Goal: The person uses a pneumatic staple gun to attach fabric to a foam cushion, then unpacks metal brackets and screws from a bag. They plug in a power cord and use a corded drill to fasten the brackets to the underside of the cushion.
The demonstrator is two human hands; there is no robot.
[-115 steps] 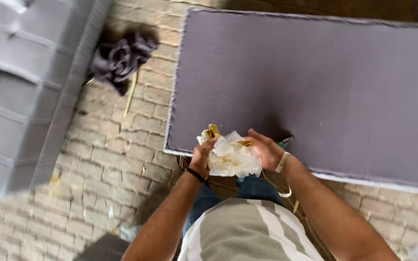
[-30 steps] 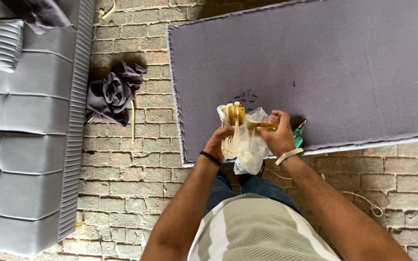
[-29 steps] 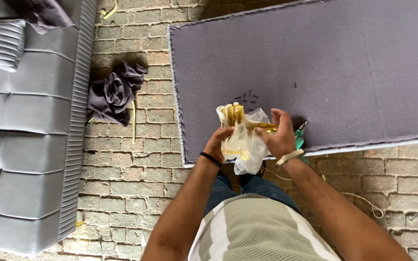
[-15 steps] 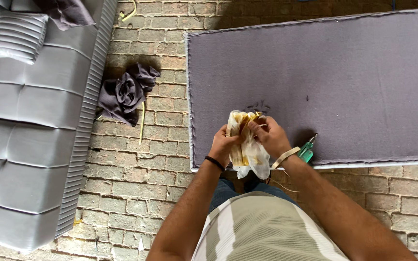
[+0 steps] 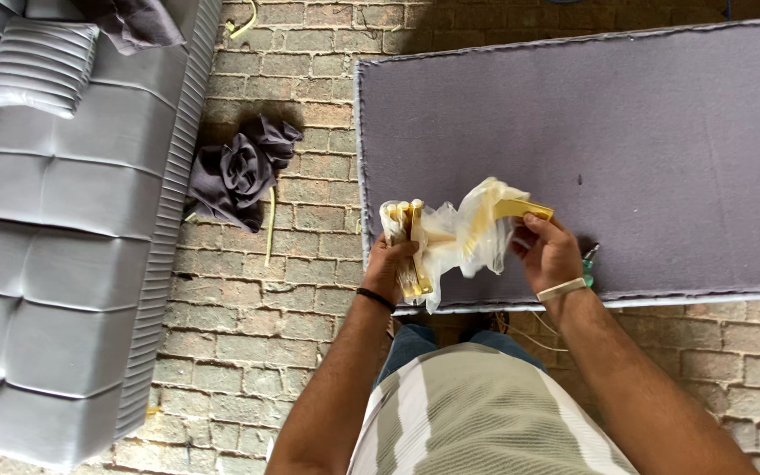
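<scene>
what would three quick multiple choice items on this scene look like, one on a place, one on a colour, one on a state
1. Where does the crumpled dark cloth lie?
A. on the brick floor
B. on the grey panel
C. in the person's lap

2. What colour is the piece in the right hand?
A. red
B. gold
C. black

3. How are the gold pieces in the left hand kept?
A. loose on the floor
B. taped to the panel
C. gripped as a bundle, clear plastic wrap hanging off

Key: 1 A, it sits on bricks beside the grey sofa; 2 B, it shines yellow-gold; 3 C, fingers close around them.
</scene>
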